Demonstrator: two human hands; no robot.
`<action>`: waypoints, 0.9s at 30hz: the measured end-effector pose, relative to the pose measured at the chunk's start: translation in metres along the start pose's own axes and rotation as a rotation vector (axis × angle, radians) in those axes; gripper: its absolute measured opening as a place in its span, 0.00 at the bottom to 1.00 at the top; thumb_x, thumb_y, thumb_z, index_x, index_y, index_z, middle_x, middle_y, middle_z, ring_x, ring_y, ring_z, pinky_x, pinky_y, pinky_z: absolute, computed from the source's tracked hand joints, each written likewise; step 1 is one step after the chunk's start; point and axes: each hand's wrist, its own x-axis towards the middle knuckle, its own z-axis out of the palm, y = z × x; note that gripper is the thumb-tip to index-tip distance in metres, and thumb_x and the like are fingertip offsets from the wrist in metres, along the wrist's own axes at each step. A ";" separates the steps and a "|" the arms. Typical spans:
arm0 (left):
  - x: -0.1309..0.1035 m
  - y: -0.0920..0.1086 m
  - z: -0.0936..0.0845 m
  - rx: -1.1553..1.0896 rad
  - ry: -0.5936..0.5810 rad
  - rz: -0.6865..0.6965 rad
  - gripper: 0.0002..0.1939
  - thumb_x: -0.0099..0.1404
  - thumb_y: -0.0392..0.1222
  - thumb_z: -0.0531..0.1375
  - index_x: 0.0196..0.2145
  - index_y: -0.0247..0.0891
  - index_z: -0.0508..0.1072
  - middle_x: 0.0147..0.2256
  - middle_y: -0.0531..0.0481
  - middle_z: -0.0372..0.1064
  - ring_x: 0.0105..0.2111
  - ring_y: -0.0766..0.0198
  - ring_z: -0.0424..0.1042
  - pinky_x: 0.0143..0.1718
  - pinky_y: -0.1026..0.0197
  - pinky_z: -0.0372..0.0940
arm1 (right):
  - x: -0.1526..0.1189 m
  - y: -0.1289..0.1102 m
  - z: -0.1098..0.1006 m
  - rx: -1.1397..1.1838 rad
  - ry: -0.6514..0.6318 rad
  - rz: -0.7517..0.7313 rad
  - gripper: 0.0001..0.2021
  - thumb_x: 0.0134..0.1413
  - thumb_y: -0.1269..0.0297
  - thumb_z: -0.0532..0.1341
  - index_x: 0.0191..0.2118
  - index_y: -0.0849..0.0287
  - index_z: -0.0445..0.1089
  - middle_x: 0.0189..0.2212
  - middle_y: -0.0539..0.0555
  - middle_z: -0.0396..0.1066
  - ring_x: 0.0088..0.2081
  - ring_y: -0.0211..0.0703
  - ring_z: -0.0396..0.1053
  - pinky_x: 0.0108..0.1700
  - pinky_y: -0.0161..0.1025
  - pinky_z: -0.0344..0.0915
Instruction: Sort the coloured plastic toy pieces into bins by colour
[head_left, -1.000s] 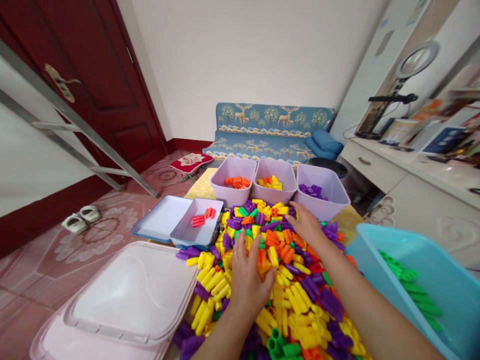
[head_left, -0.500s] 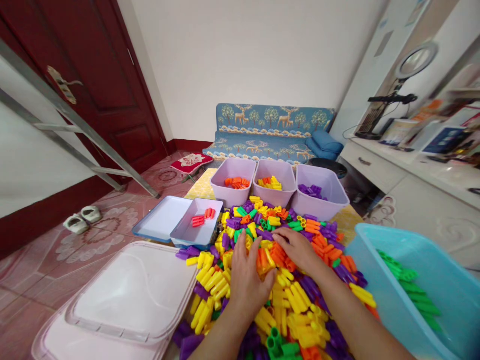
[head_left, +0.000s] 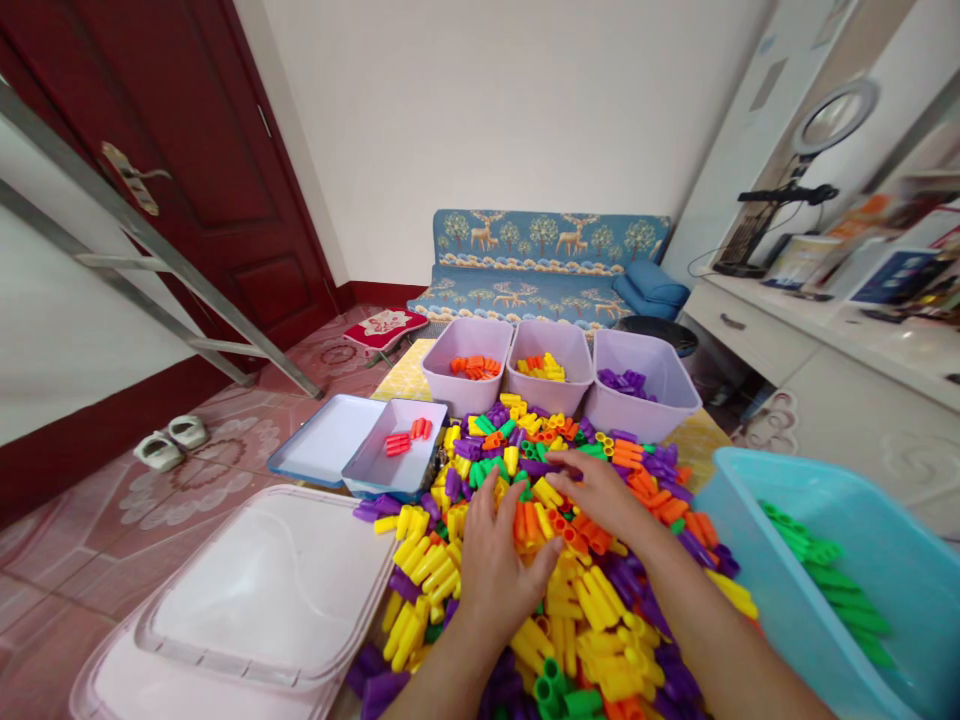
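Note:
A wide heap of plastic tube-shaped building pieces [head_left: 431, 565] in yellow, purple, orange and green covers the middle of the table. My left hand [head_left: 499, 560] rests over the heap with thumb and fingers spread, beside a few orange pieces [head_left: 529, 524]. Just to the right, my right hand [head_left: 600, 492] reaches over the pile, its fingers apart and slightly bent. A yellow piece [head_left: 547, 493] lies by its fingertips, and orange pieces [head_left: 583, 532] sit under its palm. Neither hand appears to grip a piece, though the undersides of the fingers are hidden.
Three lilac bins stand behind the heap: one with orange pieces [head_left: 461, 395], a mixed one [head_left: 551, 396] and one with purple [head_left: 641, 418]. A blue tub [head_left: 757, 530] at right holds green pieces. Left are a shallow box [head_left: 375, 478] with red pieces and stacked lids [head_left: 247, 590].
My right hand has drawn slightly right, and its fingers have spread from the pieces. Orange pieces between the hands have shifted, showing their open ends. My left hand has barely moved.

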 end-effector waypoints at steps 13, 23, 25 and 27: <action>0.003 -0.003 -0.006 -0.161 -0.041 -0.044 0.25 0.68 0.45 0.53 0.61 0.41 0.57 0.62 0.40 0.54 0.62 0.52 0.54 0.60 0.43 0.53 | -0.009 -0.022 0.004 -0.148 -0.023 -0.020 0.12 0.45 0.76 0.60 0.36 0.56 0.72 0.36 0.51 0.72 0.43 0.45 0.67 0.46 0.41 0.59; 0.005 -0.011 -0.002 -0.295 0.061 0.076 0.17 0.65 0.34 0.55 0.51 0.44 0.69 0.49 0.46 0.70 0.53 0.57 0.64 0.55 0.50 0.60 | -0.048 -0.059 -0.007 0.124 -0.069 -0.120 0.08 0.58 0.65 0.56 0.39 0.55 0.72 0.39 0.53 0.71 0.43 0.44 0.69 0.46 0.40 0.63; 0.006 -0.011 -0.003 -0.301 0.072 0.074 0.17 0.63 0.31 0.56 0.48 0.42 0.72 0.45 0.46 0.71 0.50 0.57 0.66 0.53 0.51 0.62 | -0.052 -0.059 -0.003 0.148 -0.087 -0.072 0.12 0.55 0.67 0.58 0.45 0.56 0.70 0.44 0.55 0.71 0.47 0.45 0.68 0.50 0.42 0.63; 0.006 -0.011 -0.003 -0.292 0.069 0.066 0.22 0.59 0.26 0.55 0.50 0.41 0.71 0.46 0.46 0.70 0.50 0.57 0.66 0.53 0.51 0.62 | -0.056 -0.056 0.001 0.093 -0.068 -0.044 0.17 0.52 0.70 0.58 0.49 0.57 0.69 0.48 0.57 0.69 0.52 0.47 0.65 0.55 0.45 0.59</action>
